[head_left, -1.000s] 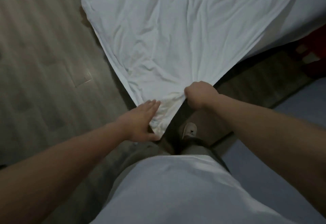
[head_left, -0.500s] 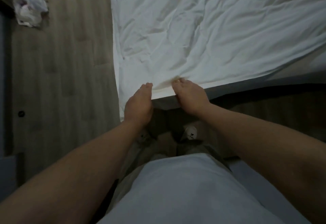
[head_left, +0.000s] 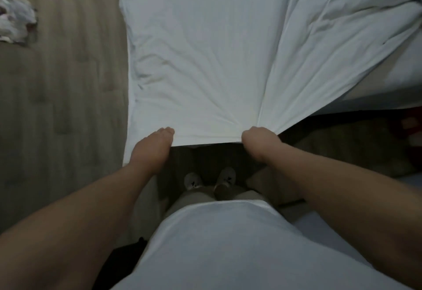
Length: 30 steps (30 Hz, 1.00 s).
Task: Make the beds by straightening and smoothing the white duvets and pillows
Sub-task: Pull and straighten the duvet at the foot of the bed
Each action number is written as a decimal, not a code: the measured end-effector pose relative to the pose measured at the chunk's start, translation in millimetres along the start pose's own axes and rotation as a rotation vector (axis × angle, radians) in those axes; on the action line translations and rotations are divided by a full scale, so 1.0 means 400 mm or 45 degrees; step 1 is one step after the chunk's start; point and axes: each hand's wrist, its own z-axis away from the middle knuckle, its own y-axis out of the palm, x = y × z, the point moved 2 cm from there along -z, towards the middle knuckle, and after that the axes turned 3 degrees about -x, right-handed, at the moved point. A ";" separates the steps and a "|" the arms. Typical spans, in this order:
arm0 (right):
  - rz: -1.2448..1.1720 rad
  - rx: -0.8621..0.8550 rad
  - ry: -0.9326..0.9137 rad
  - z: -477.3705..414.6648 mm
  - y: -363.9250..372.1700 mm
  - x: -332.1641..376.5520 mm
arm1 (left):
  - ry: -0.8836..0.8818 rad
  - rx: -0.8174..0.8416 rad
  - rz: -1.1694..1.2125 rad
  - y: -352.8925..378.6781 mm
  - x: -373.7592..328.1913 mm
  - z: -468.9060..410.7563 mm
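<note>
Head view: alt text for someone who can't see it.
A person's right hand clutches the near hem of a wrinkled white fabric duvet, creases fanning from it; the left hand touches the same hem, its grip unclear. Grey wooden floor lies left.

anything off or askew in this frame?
Yes. The duvet sits skewed: creases fan out from where the right hand grips its near edge, and its right side is bunched at the top right. The left hand holds the same edge. A crumpled white bundle lies on the floor, upper left.
</note>
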 end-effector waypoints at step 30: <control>0.088 -0.177 -0.188 -0.080 0.043 -0.702 | -0.655 0.005 -0.081 -0.005 -0.503 -0.100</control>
